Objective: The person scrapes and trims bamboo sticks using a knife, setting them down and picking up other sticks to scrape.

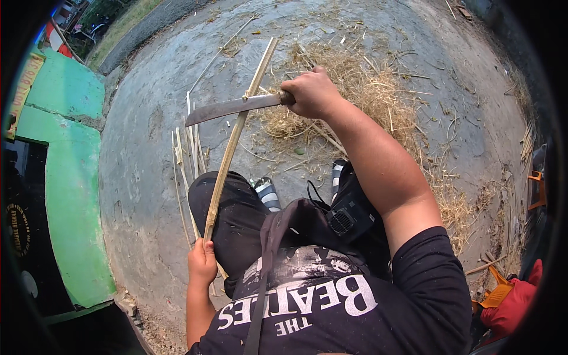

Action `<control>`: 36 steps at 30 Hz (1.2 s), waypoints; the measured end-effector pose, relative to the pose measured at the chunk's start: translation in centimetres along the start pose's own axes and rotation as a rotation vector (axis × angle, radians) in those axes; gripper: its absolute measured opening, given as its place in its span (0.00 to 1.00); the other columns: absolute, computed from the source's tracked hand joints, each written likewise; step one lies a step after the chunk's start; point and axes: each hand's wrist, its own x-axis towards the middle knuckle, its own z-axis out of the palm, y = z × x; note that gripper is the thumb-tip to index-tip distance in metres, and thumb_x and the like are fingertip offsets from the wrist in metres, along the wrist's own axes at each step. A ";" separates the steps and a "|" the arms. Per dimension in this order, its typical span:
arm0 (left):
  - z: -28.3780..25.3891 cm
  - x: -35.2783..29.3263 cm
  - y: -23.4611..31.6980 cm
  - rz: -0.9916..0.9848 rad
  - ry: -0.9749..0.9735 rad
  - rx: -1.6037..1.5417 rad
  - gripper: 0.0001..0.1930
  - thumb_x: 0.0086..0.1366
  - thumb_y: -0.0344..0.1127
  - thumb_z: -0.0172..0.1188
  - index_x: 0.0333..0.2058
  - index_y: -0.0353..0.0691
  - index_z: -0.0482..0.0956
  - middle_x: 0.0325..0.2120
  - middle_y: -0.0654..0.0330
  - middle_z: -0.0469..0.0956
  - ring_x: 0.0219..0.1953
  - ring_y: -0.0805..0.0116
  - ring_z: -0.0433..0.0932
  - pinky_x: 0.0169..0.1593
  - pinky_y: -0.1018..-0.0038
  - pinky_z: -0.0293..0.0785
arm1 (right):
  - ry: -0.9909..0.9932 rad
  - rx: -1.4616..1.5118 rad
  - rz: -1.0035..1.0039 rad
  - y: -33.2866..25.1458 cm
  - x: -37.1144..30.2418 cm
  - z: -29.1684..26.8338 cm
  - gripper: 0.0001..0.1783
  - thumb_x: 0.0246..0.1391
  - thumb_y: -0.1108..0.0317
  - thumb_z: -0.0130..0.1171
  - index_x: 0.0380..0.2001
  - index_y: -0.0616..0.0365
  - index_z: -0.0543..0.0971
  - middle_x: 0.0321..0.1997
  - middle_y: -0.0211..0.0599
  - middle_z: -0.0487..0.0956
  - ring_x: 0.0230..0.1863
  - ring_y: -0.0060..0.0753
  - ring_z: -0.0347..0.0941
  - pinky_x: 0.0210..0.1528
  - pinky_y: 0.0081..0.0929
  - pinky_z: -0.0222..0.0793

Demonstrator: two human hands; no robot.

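1. Centre of everything: a long, straight, pale-yellow split-bamboo-looking strip [226, 163]. It slants up from the person's left side, passing over the left knee in dark trousers [220, 192], far end pointing at the concrete's far edge. My guess is the leg gives it some backing.
2. The bare left hand [203, 264] is wrapped around the strip's near end, thumb up along it. Probably held that low so the fingers are well clear of the blade.
3. The long grey-steel machete with a dark handle [219, 110] lies crosswise over the upper part of the strip. They look to be touching, but can't tell if the edge bites in.
4. The bare right hand [312, 94] has a closed fist round the handle, arm reached out, which I'd say gives decent leverage.
5. Thin pale strips [192, 145] lie along the left leg, on the side toward the concrete's left edge. Handy for the left hand, imo. Can't tell whether it's pinching any of those too.
6. Fluffy straw-coloured shavings [373, 97] are heaped on the blue-grey concrete ground [148, 165], ahead and to the right, beyond the feet.
7. Outer bits: a green painted wall [74, 171] borders the left edge; red cloth [515, 310] sits by the near right corner.
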 end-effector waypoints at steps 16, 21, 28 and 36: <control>0.5 -0.1 0.1 0.003 0.031 0.042 0.21 0.77 0.47 0.51 0.30 0.35 0.69 0.21 0.41 0.73 0.26 0.34 0.75 0.28 0.53 0.67 | -0.110 0.138 -0.013 1.0 -0.4 -0.7 0.13 0.48 0.60 0.67 0.39 0.43 0.81 0.36 0.34 0.85 0.43 0.42 0.83 0.46 0.45 0.75; 1.4 -0.8 0.4 0.043 0.125 0.178 0.18 0.76 0.46 0.51 0.33 0.36 0.72 0.22 0.41 0.76 0.28 0.33 0.77 0.29 0.49 0.68 | -0.088 0.079 -0.096 -3.5 -1.3 -2.5 0.12 0.50 0.58 0.65 0.38 0.44 0.81 0.34 0.36 0.85 0.39 0.46 0.84 0.41 0.44 0.78; 1.8 -0.8 1.0 0.031 0.220 0.378 0.16 0.75 0.46 0.52 0.38 0.38 0.75 0.25 0.40 0.78 0.30 0.33 0.78 0.31 0.45 0.70 | -0.097 0.202 0.276 0.2 0.2 -0.1 0.12 0.51 0.58 0.64 0.39 0.42 0.85 0.39 0.40 0.86 0.44 0.47 0.83 0.47 0.44 0.79; 2.9 -1.0 -1.5 0.066 0.264 0.327 0.15 0.75 0.46 0.52 0.38 0.39 0.75 0.23 0.42 0.78 0.29 0.33 0.78 0.30 0.45 0.70 | -0.085 0.063 -0.161 -4.6 -1.1 0.0 0.08 0.51 0.61 0.62 0.34 0.49 0.82 0.34 0.39 0.85 0.40 0.49 0.83 0.43 0.45 0.78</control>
